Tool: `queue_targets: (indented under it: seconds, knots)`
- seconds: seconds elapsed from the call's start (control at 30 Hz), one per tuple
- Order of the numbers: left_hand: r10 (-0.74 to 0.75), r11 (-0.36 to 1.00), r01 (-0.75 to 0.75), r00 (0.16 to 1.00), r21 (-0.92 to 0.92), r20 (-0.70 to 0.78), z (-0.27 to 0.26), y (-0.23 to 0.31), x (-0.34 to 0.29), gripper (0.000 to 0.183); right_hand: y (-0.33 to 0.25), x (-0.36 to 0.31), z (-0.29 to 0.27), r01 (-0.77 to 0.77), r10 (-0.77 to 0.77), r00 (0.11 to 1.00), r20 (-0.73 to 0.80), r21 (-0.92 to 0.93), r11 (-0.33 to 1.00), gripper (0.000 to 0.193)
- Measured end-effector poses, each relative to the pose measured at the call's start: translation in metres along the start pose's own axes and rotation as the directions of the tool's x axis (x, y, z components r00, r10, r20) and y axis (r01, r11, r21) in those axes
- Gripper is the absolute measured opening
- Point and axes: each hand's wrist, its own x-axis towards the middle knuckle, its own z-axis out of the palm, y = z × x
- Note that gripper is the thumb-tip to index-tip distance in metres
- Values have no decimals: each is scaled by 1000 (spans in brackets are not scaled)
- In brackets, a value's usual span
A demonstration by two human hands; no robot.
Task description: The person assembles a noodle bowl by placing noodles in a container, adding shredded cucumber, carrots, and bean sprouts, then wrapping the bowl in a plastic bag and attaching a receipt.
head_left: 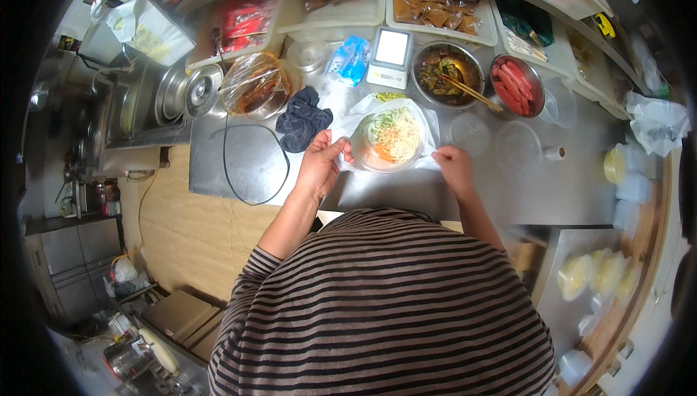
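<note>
A see-through round bowl of food sits inside a white plastic bag near the front of the steel counter. In the bowl lie pale shreds, green shreds, orange shreds and chopped light-brown bits. My left hand pinches the bag's edge at the bowl's left side. On the other side, my right hand grips the bag's edge between thumb and fingers. A dark crumpled cloth lies just beyond my left hand. Nearest to the right hand is a see-through round lid.
Behind the bag stand a digital scale, a blue plastic packet and a film-covered bowl. A metal bowl holds dark food and chopsticks. Sausages fill another bowl. A black cable loops at left.
</note>
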Motion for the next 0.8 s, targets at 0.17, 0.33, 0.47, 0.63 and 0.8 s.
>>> queue_targets:
  seconds: [0.17, 0.33, 0.47, 0.63, 0.8]
  knots:
    - [-8, 1000, 8, 1000, 18, 2, 6, -4, 2, 4, -33, -3, -5, 182, -165, 885, -435, -4, 983, 19]
    - [15, 1000, -15, 999, 11, 32, 18, 0, 7, 4, -60, 11, -12, 457, -424, 776, -468, -47, 888, 16]
    - [64, 997, -61, 995, -37, 72, 24, 7, 8, 6, -75, 14, -22, 352, -352, 936, 2, -11, 936, 16]
    - [197, 980, -188, 968, -71, 154, 41, 21, 4, 10, -90, 19, -42, 280, -359, 929, -86, -470, 837, 13]
    - [285, 958, -266, 928, -111, 238, 52, 47, -7, 15, -111, 25, -46, 301, -293, 767, -571, -82, 950, 14]
